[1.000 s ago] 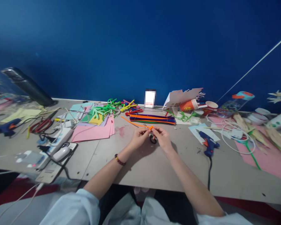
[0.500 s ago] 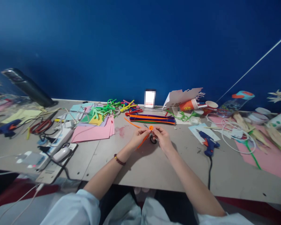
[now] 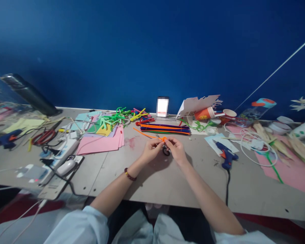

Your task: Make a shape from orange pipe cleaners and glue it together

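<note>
My left hand (image 3: 153, 149) and my right hand (image 3: 176, 149) meet above the middle of the table, both pinching an orange pipe cleaner (image 3: 141, 132). One end of it reaches out to the upper left, and a small bunched part shows between my fingertips. Beneath my hands lies a pair of scissors (image 3: 166, 151); a dark handle loop shows, the rest is mostly covered. Just beyond, a bundle of coloured pipe cleaners (image 3: 165, 128) rests on the table.
A glue gun (image 3: 227, 156) lies at right on light blue paper, its cord running off the front edge. Pink paper (image 3: 99, 144), a power strip (image 3: 63, 159) and a mouse (image 3: 66, 166) are at left. A phone (image 3: 162, 107) stands against the blue wall.
The orange pipe cleaner has shifted between my fingers: the strand that hung below my left hand no longer shows, and the upper-left end has moved slightly left.
</note>
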The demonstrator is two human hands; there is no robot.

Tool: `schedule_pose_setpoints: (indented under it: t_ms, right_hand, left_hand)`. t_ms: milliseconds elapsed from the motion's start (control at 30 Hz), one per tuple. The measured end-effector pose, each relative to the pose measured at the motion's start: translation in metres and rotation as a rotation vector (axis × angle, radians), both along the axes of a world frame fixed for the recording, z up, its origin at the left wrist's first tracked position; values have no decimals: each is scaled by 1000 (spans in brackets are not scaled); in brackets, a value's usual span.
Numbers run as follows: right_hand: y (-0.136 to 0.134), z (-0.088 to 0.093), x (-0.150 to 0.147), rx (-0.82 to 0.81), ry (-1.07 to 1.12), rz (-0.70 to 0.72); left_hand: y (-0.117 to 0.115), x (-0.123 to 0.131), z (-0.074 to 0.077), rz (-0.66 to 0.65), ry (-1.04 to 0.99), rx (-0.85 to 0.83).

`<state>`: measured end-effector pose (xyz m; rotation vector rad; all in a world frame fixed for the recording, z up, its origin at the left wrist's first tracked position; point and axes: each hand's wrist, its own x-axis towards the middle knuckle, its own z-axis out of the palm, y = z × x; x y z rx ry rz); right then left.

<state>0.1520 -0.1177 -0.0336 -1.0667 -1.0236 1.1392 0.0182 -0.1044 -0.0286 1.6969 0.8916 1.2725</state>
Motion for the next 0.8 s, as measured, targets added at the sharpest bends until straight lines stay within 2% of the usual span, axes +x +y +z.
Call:
schedule_pose_setpoints:
  t_ms: [167, 333, 467, 600, 800]
  right_hand:
    - [-1, -1, -2, -22, 64, 15]
    - [-2, -3, -4, -66, 179, 35]
    - [-2, -3, -5, -41, 209, 11]
    - [-1, -2, -4, -77, 295, 59]
    - [0, 0, -3, -130, 303, 79]
  left_hand:
    - [-2, -1, -1, -46, 47, 59]
    - [0, -1, -7, -7, -10, -41]
    - [0, 0, -6, -46, -54, -89]
    - [-2, 2, -4, -54, -88, -150]
    - [-1, 3, -9, 13, -71, -144]
